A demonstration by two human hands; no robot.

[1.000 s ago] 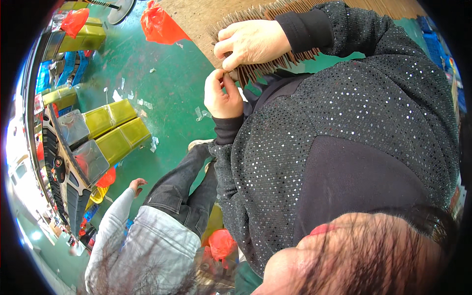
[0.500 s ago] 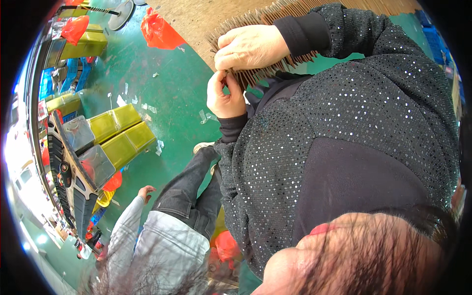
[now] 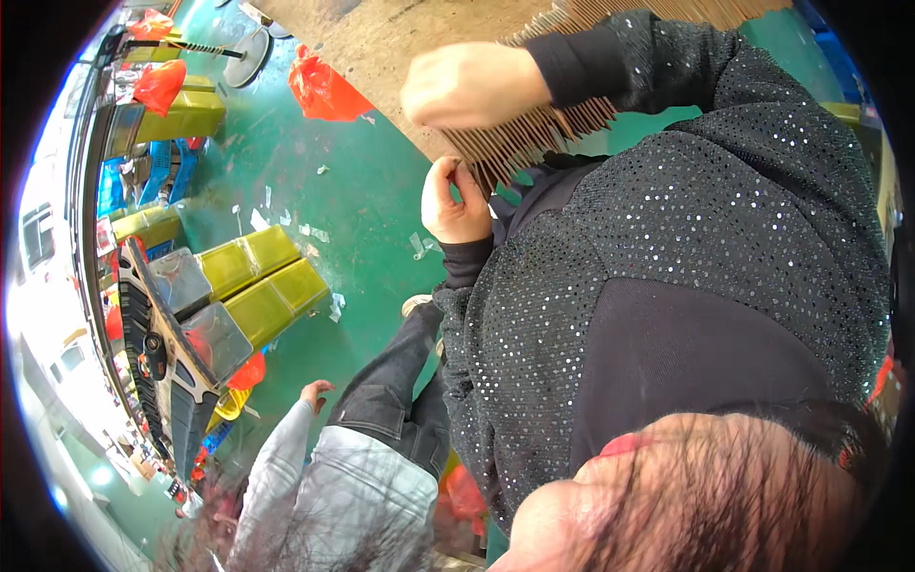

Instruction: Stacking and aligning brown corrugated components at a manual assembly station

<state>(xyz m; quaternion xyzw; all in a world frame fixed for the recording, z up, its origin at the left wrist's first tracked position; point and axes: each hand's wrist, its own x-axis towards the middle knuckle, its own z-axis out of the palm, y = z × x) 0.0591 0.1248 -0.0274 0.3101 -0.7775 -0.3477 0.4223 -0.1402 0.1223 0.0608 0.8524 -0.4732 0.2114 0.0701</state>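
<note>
We see a row of thin brown sticks, packed side by side, ends fanning past the table edge, lying flat, tips pointing toward us.

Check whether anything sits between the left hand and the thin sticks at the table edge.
Nothing visible does. The left hand is already at the near ends of the sticks, its fingers seeming to pinch one. The right hand rests on top of them, farther up, not in between.

Sticks on table (edge) — overhanging
</note>
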